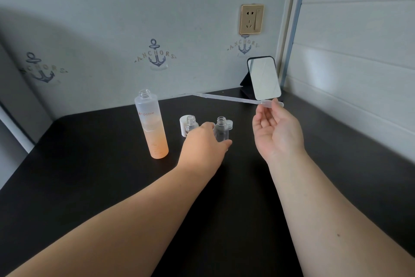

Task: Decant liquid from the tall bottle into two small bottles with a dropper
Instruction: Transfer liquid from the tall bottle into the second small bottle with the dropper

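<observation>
The tall bottle point(151, 124) stands upright and uncapped on the dark counter point(89, 175), clear above and orange below. Just right of it stand two small clear bottles point(191, 124) point(221, 129), both open-necked. A long clear dropper point(233, 99) lies nearly level in the air above them.

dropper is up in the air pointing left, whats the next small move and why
Probably swing the dropper tip down into the tall bottle. Its neck is open and liquid sits in its lower part. The right hand pinches the bulb end with the tip high above the table, the tube looks empty, and the left hand already holds a small bottle.
</observation>
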Action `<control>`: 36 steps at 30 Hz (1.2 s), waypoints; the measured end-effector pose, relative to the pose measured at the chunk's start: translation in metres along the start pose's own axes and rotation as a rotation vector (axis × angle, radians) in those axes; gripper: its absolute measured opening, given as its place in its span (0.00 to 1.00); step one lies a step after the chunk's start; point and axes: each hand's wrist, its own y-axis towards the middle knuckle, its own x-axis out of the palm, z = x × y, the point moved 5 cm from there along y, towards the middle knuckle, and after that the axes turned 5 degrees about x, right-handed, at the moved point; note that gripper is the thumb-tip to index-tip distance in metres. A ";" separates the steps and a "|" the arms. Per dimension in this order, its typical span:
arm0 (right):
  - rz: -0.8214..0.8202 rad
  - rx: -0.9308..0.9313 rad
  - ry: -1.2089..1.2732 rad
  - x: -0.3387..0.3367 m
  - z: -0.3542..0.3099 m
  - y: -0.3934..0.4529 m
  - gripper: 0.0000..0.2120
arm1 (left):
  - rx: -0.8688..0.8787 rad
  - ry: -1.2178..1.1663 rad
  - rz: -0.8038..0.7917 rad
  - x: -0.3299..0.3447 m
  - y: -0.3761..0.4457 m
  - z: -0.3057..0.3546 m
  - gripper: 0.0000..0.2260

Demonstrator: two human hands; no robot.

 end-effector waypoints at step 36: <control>-0.046 0.075 -0.076 0.011 0.014 -0.012 0.14 | 0.114 -0.215 -0.007 -0.054 -0.063 -0.074 0.20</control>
